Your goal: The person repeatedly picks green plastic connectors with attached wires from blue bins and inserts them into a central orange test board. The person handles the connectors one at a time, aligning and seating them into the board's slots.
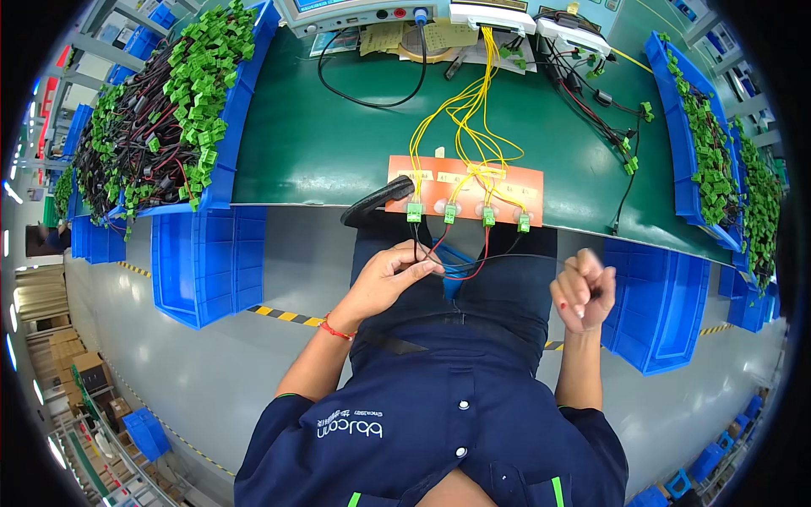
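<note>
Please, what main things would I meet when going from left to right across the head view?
Large cable-filled blue bin, left hand, rightmost green connector at the orange board, right hand, another cable-filled blue bin.

Right fingers (576, 286) blurred, instrument (363, 17) cut off

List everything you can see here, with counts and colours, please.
Workbench: one, green, upper middle
Board: one, orange, bench's near edge
Connectors: four, green, board's near edge
Yellow wires: several, yellow, above and over board
Leads: several, red and black, below connectors
Cable piles: several, black-red with green plugs, blue bins either side
Lower bins: several, blue, below bench ends
Instrument: one, pale, top, cut off
Shirt: one, dark blue, bottom
Left hand: one, bare, pinching leads
Right hand: one, bare, curled, right
</note>
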Demonstrator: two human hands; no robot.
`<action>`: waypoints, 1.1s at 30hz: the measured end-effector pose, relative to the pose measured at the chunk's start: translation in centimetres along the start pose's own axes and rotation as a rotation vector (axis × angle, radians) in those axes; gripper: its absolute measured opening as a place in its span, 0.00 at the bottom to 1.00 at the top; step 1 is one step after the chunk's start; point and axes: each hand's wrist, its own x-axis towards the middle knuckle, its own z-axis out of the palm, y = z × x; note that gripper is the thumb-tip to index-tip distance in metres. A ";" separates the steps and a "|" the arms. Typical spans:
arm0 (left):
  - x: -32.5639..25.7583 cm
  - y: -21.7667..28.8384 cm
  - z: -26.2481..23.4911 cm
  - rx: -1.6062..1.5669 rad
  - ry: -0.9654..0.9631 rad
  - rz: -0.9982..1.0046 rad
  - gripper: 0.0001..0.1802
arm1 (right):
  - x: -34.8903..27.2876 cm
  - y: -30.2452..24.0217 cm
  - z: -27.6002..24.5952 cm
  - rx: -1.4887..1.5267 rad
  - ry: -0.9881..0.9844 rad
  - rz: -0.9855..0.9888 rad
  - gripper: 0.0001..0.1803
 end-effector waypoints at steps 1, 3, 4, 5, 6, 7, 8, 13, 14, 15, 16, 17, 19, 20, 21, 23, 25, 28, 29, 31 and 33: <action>0.0 0.1 0.0 0.013 -0.001 0.015 0.13 | 0.1 -0.4 0.3 0.050 0.021 -0.034 0.29; 0.1 0.7 0.1 0.016 -0.005 0.051 0.13 | 0.4 -0.7 0.5 0.167 0.017 -0.087 0.23; 0.0 1.4 0.2 0.005 -0.007 0.071 0.14 | 0.4 -0.9 0.2 0.198 0.040 -0.114 0.21; 0.1 2.1 0.4 -0.005 -0.010 0.091 0.15 | 0.4 -1.0 0.0 0.230 0.063 -0.142 0.19; 0.1 2.9 0.5 -0.061 0.003 0.109 0.17 | 0.5 -0.9 -0.2 0.234 0.042 -0.144 0.16; 0.3 3.6 0.5 -0.117 0.016 0.128 0.19 | 0.5 -0.7 -0.3 0.236 0.032 -0.145 0.15; 0.6 4.1 0.5 -0.173 0.028 0.146 0.20 | 0.4 -0.4 -0.5 0.237 0.022 -0.147 0.15; 2.3 3.6 1.0 -0.488 0.068 0.056 0.21 | 0.3 0.5 -0.6 0.211 -0.096 -0.141 0.15; 2.5 3.3 1.1 -0.545 0.074 0.029 0.21 | 0.2 0.6 -0.7 0.191 -0.120 -0.141 0.16; 2.7 3.3 1.4 -0.563 0.050 0.024 0.21 | 0.0 0.4 -0.4 0.159 -0.116 -0.120 0.16; 2.7 3.5 1.8 -0.582 0.027 0.019 0.21 | -0.3 0.1 0.0 0.128 -0.113 -0.098 0.16; 2.7 3.6 2.2 -0.600 0.005 0.015 0.21 | -0.5 -0.1 0.3 0.097 -0.109 -0.074 0.17; 2.9 3.7 2.4 -0.619 0.009 0.008 0.21 | -0.7 -0.2 0.3 0.076 -0.114 -0.062 0.18; 3.0 3.6 2.3 -0.644 -0.007 0.009 0.21 | -0.9 -0.1 0.1 0.074 -0.099 -0.063 0.19; 3.0 3.6 2.2 -0.668 -0.021 0.012 0.21 | -0.9 0.1 0.0 0.074 -0.085 -0.063 0.20; 2.9 3.8 2.4 -0.691 -0.022 -0.008 0.20 | -0.7 0.8 0.1 0.031 -0.019 -0.042 0.20; 2.8 4.0 2.5 -0.695 -0.019 -0.022 0.20 | -0.4 1.5 -0.1 0.008 0.011 -0.010 0.20; 2.7 4.2 2.7 -0.683 -0.003 -0.025 0.19 | -0.3 1.9 -0.4 -0.049 0.070 0.007 0.20; 2.7 4.2 2.7 -0.681 0.002 -0.021 0.19 | -0.2 2.0 -0.5 -0.067 0.092 0.009 0.20; 2.7 4.1 2.8 -0.686 -0.001 -0.011 0.17 | -0.2 1.7 -0.7 -0.108 0.135 0.031 0.21; 2.9 3.7 2.7 -0.697 -0.022 -0.005 0.16 | 0.0 1.2 -0.4 -0.270 0.215 0.088 0.21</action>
